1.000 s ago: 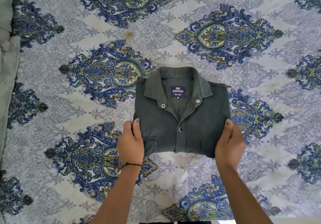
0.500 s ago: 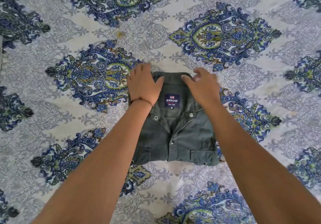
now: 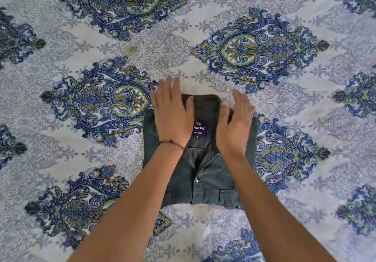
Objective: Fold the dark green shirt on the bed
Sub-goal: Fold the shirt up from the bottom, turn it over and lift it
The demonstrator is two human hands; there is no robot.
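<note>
The dark green shirt (image 3: 205,180) lies folded into a compact rectangle in the middle of the bed, collar at the far end, a blue brand label showing inside the neck. My left hand (image 3: 173,115) lies flat with fingers straight over the left side of the collar, its fingertips reaching past the shirt's far edge onto the sheet. My right hand (image 3: 236,125) rests flat over the right side of the collar. Neither hand grips any cloth. Both forearms cross the shirt's lower half and hide part of its front.
The bed sheet (image 3: 101,44) is white and grey with large blue and green ornamental medallions and spreads on every side of the shirt. Nothing else lies on it in view.
Both hands went from the shirt's near corners up to the collar, then flattened out there with fingers extended further. The shirt has stayed in place.
</note>
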